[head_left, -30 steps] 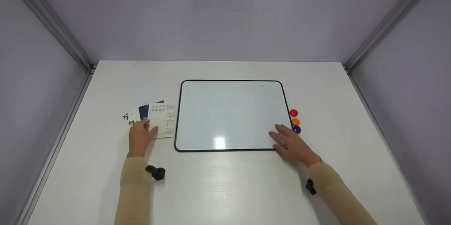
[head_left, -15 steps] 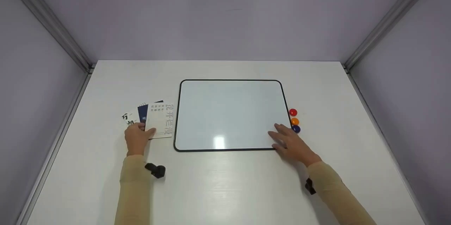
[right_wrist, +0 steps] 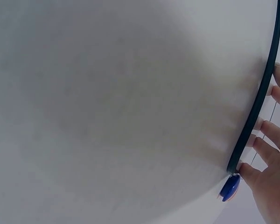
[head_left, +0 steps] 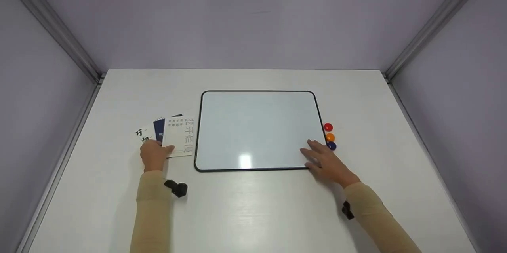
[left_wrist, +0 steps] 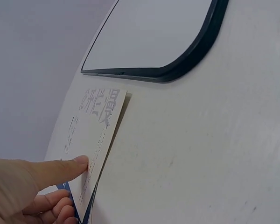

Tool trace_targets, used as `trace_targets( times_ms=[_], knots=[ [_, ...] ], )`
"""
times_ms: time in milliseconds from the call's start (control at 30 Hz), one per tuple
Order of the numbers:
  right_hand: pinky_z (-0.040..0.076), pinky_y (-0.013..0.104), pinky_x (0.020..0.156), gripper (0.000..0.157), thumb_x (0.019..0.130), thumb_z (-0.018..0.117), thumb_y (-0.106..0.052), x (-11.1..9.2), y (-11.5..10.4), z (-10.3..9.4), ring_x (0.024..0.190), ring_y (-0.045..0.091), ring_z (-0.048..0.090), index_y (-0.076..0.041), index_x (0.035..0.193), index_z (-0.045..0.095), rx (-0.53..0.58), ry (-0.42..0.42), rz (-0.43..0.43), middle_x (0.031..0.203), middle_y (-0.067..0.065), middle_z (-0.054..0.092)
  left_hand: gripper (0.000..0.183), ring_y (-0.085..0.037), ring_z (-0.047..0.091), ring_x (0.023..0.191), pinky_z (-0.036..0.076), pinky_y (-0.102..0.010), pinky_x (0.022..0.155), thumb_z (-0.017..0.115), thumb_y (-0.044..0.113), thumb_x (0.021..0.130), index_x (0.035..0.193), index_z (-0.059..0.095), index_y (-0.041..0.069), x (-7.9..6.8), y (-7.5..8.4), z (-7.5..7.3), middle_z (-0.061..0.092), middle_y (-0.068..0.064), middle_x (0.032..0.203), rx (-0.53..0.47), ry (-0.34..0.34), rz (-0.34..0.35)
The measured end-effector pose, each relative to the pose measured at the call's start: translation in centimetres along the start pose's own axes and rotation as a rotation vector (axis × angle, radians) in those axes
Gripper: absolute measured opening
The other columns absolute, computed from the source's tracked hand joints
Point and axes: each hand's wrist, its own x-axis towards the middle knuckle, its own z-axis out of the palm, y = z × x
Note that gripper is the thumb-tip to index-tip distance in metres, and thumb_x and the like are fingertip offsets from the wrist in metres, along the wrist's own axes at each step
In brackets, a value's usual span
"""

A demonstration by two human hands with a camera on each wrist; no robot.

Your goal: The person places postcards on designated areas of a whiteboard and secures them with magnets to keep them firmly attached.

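My left hand (head_left: 153,156) is at a fanned stack of paper cards on the left of the table. Its thumb lies on the top white card (head_left: 178,134) with grey characters, while the other fingers curl at and under that card's edge in the left wrist view. A dark blue card (head_left: 159,129) and a white card with black writing (head_left: 144,132) show from beneath. My right hand (head_left: 328,166) rests, fingers spread, on the lower right corner of a black-framed whiteboard (head_left: 257,126). In the right wrist view its fingertips touch the board beyond the frame.
Just right of the whiteboard, a red magnet-like button (head_left: 328,127), an orange one (head_left: 330,137) and a dark blue one (head_left: 332,145) stand in a row. The white table (head_left: 245,209) meets pale walls at the back and sides.
My left hand has shifted slightly left and toward me across the cards, its thumb now nearer the top card's left edge. My right hand keeps its place on the whiteboard.
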Motion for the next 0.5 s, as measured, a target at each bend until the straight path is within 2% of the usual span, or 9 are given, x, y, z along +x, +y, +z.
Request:
trace_targets(
  times_ms=[333,500],
  knots=[
    [0.029,0.057,0.118,0.05,0.096,0.057,-0.032,0.07,0.01,-0.04,0.149,0.034,0.025,-0.026,0.144,0.045,-0.002,-0.004,0.007,0.159,0.008,0.032,0.046,-0.043,0.056,0.109,0.048,-0.05,0.099,0.065,0.014,0.088,0.119,0.054,-0.016,0.25,0.49,0.09,0.058,-0.032,0.117,0.061,-0.04,-0.038],
    [0.027,0.058,0.119,0.051,0.097,0.055,-0.034,0.13,0.19,-0.02,0.15,0.033,0.023,-0.028,0.146,0.041,-0.029,-0.014,0.012,0.16,0.007,0.03,0.047,-0.045,0.054,0.112,0.047,-0.051,0.1,0.065,0.015,0.087,0.119,0.055,-0.018,0.3,0.46,0.04,0.057,-0.034,0.118,0.078,-0.037,-0.017]
  ],
)
